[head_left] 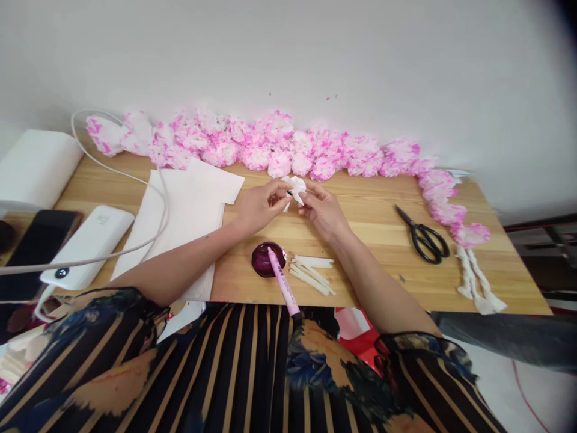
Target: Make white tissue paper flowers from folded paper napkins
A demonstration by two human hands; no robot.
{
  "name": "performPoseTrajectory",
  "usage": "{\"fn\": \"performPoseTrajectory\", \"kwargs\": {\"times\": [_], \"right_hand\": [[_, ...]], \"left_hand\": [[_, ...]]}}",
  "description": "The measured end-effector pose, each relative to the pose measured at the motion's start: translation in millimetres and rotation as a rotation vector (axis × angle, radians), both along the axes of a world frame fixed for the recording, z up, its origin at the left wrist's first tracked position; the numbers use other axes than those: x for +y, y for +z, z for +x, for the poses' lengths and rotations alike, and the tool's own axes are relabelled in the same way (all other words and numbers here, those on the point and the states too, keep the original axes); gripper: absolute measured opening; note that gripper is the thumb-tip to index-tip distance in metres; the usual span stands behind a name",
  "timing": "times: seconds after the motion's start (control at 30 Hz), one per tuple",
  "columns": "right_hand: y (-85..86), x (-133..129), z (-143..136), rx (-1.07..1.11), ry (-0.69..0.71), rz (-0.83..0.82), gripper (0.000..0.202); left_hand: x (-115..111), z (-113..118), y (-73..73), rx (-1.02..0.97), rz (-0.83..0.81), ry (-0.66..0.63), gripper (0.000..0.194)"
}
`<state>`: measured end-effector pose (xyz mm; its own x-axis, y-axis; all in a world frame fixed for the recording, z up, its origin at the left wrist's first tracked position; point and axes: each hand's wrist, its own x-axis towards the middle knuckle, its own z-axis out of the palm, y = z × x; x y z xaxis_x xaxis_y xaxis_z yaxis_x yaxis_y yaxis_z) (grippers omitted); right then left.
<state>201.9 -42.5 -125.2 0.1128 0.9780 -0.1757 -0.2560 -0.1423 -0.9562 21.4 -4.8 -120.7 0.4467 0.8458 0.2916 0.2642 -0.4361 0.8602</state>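
Observation:
Between my two hands, above the wooden table, is a small crumpled piece of white tissue paper (296,187) bunched like a flower. My left hand (264,206) pinches its left side, where a small dark bit shows by the fingertips. On the other side, my right hand (325,210) grips it between thumb and fingers. Closer to me, a pink marker (283,282) leans on a small dark purple dish (261,260). Several thin white paper sticks (313,273) lie beside the dish.
Pink-and-white paper flowers (279,144) line the wall. White paper sheets (175,222) lie left, near a power bank (90,243) with a cable, a phone (42,243) and a tissue stack (38,168). Black scissors (424,236) and twisted white paper strips (475,279) lie right.

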Motion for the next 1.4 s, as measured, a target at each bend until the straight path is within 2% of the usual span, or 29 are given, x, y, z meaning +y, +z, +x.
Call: {"fn": "performPoseTrajectory", "kwargs": {"times": [0.17, 0.27, 0.37, 0.5, 0.57, 0.77, 1.07, 1.23, 1.4], "right_hand": [[-4.5, 0.4, -0.7, -0.092, 0.036, 0.008, 0.044], [0.1, -2.6, 0.5, -0.423, -0.064, 0.140, 0.036], [8.8, -9.0, -0.7, -0.800, -0.190, 0.346, 0.017], [11.4, -14.4, -3.9, -1.100, -0.098, 0.589, 0.015], [7.1, -13.7, -3.6, -1.192, -0.079, 0.640, 0.017], [-4.5, -8.5, 2.8, -1.266, -0.013, 0.552, 0.018], [-4.1, -7.4, 5.0, -1.287, 0.013, 0.546, 0.021], [-3.3, -7.6, 4.7, -1.288, 0.022, 0.537, 0.020], [-2.5, -8.8, 2.0, -1.296, 0.024, 0.547, 0.021]], "left_hand": [[-3.1, 1.1, 6.0, 0.077, 0.020, 0.032, 0.016], [-2.0, 1.4, 5.6, 0.015, -0.066, 0.044, 0.014], [0.3, 2.0, 2.8, -0.067, -0.170, 0.053, 0.011], [2.8, 3.3, -2.1, -0.139, -0.220, 0.011, 0.012], [3.0, 3.7, -3.6, -0.144, -0.225, -0.008, 0.016], [1.2, 2.8, -2.2, -0.064, -0.221, -0.019, 0.014], [1.5, 1.2, 1.9, -0.032, -0.227, -0.031, 0.018], [1.8, 1.4, -1.0, -0.051, -0.251, -0.016, 0.021], [3.2, 1.1, -5.5, -0.038, -0.200, 0.002, 0.017]]}}
